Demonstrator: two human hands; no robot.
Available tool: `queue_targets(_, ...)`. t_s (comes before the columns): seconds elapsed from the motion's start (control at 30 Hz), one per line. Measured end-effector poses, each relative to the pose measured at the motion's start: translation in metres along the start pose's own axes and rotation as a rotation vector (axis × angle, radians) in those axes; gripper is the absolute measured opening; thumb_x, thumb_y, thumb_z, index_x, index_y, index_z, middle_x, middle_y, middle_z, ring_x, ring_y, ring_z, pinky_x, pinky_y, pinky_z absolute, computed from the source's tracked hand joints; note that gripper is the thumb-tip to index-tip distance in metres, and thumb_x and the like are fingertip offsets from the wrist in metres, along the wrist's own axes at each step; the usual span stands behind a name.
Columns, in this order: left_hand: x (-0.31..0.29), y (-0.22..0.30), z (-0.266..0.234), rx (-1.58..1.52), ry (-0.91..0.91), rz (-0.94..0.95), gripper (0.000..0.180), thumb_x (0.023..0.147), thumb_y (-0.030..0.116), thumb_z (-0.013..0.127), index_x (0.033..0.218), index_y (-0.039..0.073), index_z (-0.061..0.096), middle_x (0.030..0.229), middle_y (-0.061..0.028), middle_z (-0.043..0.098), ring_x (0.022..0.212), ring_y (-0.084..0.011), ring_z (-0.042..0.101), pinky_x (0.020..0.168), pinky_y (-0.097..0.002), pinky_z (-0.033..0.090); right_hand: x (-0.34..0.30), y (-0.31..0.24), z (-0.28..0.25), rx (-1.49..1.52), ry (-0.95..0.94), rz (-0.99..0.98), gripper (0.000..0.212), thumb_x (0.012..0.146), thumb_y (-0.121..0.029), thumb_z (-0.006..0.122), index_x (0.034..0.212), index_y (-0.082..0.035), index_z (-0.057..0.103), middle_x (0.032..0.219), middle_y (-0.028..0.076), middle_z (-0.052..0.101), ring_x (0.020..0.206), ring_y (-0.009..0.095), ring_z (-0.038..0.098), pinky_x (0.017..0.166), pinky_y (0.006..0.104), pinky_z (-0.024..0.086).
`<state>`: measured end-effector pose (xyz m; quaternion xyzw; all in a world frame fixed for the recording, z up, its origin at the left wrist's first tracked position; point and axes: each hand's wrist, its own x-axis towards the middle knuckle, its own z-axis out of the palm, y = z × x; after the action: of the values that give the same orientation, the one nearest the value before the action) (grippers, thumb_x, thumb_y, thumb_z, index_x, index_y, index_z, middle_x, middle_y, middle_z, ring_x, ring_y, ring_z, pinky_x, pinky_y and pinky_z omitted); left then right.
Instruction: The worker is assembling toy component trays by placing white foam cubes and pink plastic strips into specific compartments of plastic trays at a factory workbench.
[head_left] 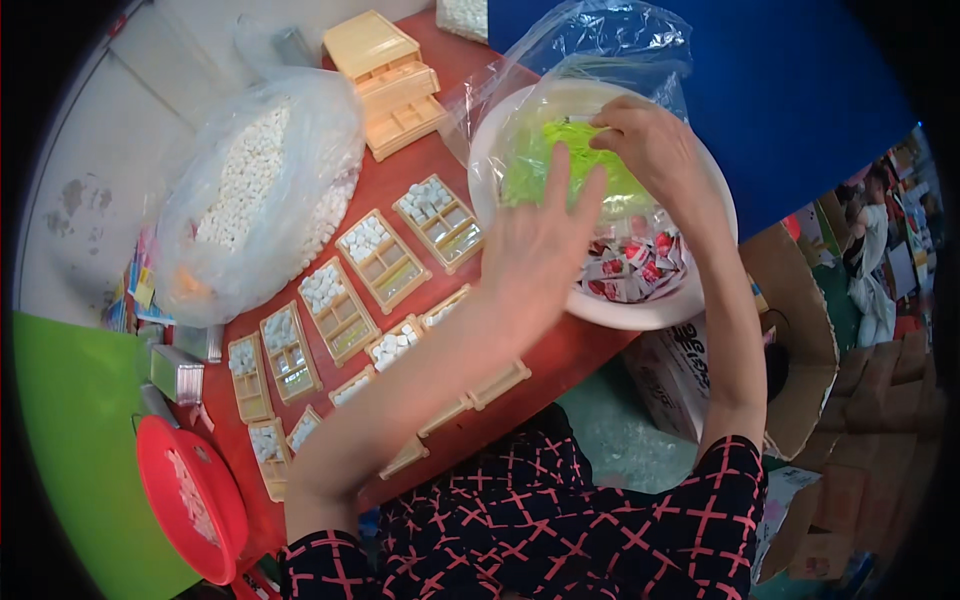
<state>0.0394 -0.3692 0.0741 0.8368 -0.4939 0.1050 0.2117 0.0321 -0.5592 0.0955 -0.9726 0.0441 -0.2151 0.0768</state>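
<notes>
My left hand (540,245) reaches over the near left rim of a white basin (483,135), slightly blurred, fingers spread and holding nothing. Above the basin's far side, my right hand (655,148) bends down with its fingertips closed at a pile of bright yellow-green pieces (570,150). What those fingertips pinch, if anything, is too small to make out. The green pieces lie in a clear plastic bag (620,50) that spreads over the basin's back rim. Small red-and-white packets (632,265) fill the basin's near part.
On the red table (560,375) stand several beige compartment trays (385,260) with white pieces in them. A large clear bag of white pieces (250,190) sits at the left. Stacked beige trays (385,80) are at the back, a red basin (195,500) lower left, a cardboard box (790,330) right.
</notes>
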Motion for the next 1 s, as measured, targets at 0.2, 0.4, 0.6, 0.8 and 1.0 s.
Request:
queue_targets(0.2, 0.057, -0.098, 0.049, -0.404, 0.353, -0.307, 0.016, 0.077, 0.010, 0.052, 0.074, 0.000, 0.064, 0.072, -0.0200, 0.063, 0.069, -0.0301, 0.064, 0.059, -0.0402, 0.050, 0.001, -0.018, 0.009, 0.703, -0.026, 0.091, 0.034, 0.087, -0.021, 0.053, 0.115, -0.002, 0.059, 0.113, 0.011, 0.061, 0.103, 0.018, 0.056, 0.090, 0.0305, 0.041)
queue_targets(0.4, 0.170, -0.034, 0.072, -0.489, 0.854, -0.537, 0.012, 0.072, 0.005, 0.056, 0.079, -0.001, 0.062, 0.088, -0.0196, 0.061, 0.088, -0.0309, 0.060, 0.071, -0.0387, 0.052, -0.011, 0.037, 0.005, -0.559, -0.064, -0.457, 0.043, 0.081, -0.017, 0.057, 0.122, -0.006, 0.051, 0.130, 0.010, 0.048, 0.116, 0.030, 0.047, 0.090, 0.0396, 0.040)
queue_targets(0.6, -0.135, -0.109, -0.092, 0.018, 0.574, -0.146, 0.014, 0.062, 0.004, 0.060, 0.074, 0.007, 0.054, 0.071, -0.0093, 0.054, 0.076, -0.0302, 0.058, 0.062, -0.0429, 0.047, 0.027, 0.062, 0.020, -0.238, -0.184, -0.347, 0.047, 0.074, -0.004, 0.059, 0.120, -0.001, 0.050, 0.123, 0.016, 0.052, 0.109, 0.032, 0.052, 0.086, 0.0381, 0.042)
queue_targets(0.8, -0.447, -0.194, -0.239, 0.136, 0.071, -1.317, 0.044, 0.078, 0.033, 0.060, 0.115, 0.009, 0.055, 0.097, -0.0203, 0.062, 0.089, -0.0332, 0.062, 0.077, -0.0409, 0.048, -0.003, -0.149, -0.064, 0.163, -0.329, -0.555, 0.027, 0.084, -0.008, 0.060, 0.111, -0.006, 0.061, 0.093, 0.018, 0.065, 0.071, 0.026, 0.062, 0.059, 0.0345, 0.047)
queue_targets(1.0, -0.563, -0.210, -0.180, 0.568, -0.270, -1.315, 0.077, 0.075, 0.033, 0.069, 0.137, 0.013, 0.028, 0.128, -0.0262, 0.042, 0.113, -0.0405, 0.047, 0.090, -0.0444, 0.043, 0.013, -0.278, -0.017, 0.233, -0.414, -0.939, 0.031, 0.074, -0.002, 0.061, 0.104, 0.002, 0.057, 0.095, 0.017, 0.059, 0.082, 0.032, 0.060, 0.069, 0.0352, 0.046)
